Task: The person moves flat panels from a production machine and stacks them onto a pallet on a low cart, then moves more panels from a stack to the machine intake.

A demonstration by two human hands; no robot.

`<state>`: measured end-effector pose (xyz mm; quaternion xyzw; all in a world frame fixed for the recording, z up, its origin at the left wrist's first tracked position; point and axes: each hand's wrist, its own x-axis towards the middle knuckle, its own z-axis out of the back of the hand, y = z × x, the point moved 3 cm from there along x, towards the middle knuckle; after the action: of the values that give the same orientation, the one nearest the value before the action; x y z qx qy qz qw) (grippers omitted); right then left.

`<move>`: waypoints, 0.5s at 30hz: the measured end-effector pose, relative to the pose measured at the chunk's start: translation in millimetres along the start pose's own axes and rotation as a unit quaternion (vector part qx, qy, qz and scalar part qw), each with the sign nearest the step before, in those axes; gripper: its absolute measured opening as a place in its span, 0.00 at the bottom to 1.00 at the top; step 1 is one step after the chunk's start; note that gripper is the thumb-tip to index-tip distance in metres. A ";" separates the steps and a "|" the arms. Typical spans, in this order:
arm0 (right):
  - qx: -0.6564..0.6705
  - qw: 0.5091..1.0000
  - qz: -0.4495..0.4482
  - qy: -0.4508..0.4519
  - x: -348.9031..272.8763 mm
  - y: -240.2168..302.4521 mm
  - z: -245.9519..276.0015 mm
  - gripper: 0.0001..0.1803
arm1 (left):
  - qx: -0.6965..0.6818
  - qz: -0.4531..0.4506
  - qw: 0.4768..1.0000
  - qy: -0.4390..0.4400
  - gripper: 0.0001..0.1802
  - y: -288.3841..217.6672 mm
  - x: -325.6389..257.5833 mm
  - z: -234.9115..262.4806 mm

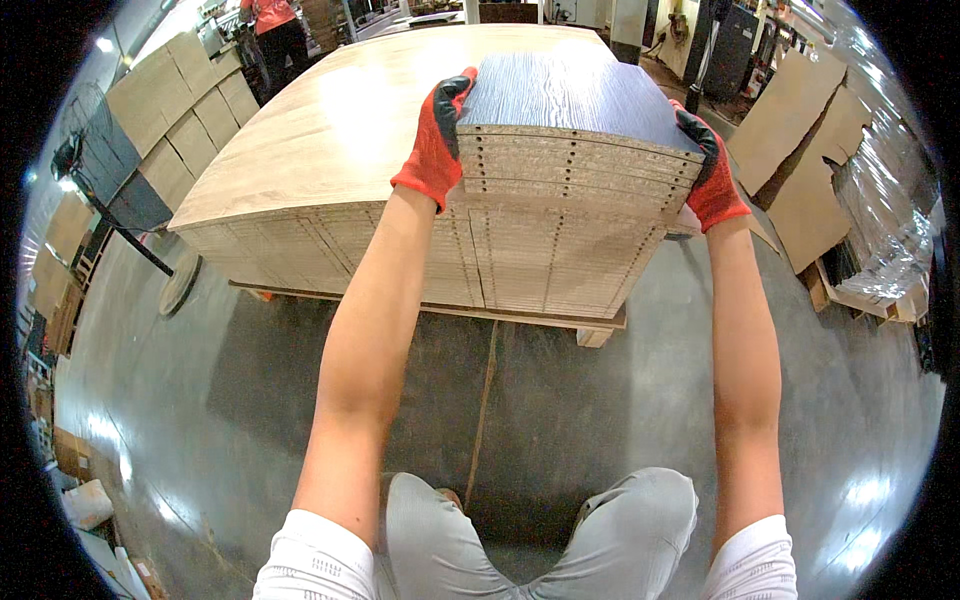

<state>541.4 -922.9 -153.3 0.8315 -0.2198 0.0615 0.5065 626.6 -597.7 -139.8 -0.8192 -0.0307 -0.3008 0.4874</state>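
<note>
From the head view, we had both arms stretched forward over the grey floor, each hand in a red glove with a dark palm. Our left hand was clamped on the left end of a small stack of dark panels, fingers curled over the top edge and thumb side down along the cut face; our right hand gripped the opposite end the same way, so the stack sat squarely between the two hands. The top panel showed a dark blue-grey wood-grain face, while the edges turned toward us were raw pale chipboard, each marked with a row of small drilled holes. We could count about four such panels in the stack held between the hands, though the lower ones merged with what lay beneath. Directly under both hands stood a far larger pile of boards with a light oak-coloured top, its near side showing many thin chipboard layers, too many and too fine for us to count. That pile rested on a low wooden pallet just below the hands. Beyond the right hand several brown cardboard sheets leaned together, at least three. Beyond the left hand another group of tan panels leaned in a rack, and one person in a red top stood behind them.
</note>
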 end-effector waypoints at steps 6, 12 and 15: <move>0.029 0.999 -0.016 0.043 -7.8 -7.2 -15.8 0.22 | -0.053 0.030 0.998 0.023 0.29 8.5 -0.2 12.1; 0.054 0.998 -0.013 0.041 -7.3 -11.4 -13.0 0.22 | -0.033 0.033 0.998 0.037 0.33 9.9 8.8 19.8; 0.057 0.997 -0.002 0.045 -3.1 -7.4 -7.9 0.21 | -0.051 0.054 0.997 0.033 0.32 7.1 5.6 12.5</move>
<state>542.7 -912.2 -156.6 0.8556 -0.1912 0.1101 0.4682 639.3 -592.5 -146.7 -0.8331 0.0452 -0.3017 0.4613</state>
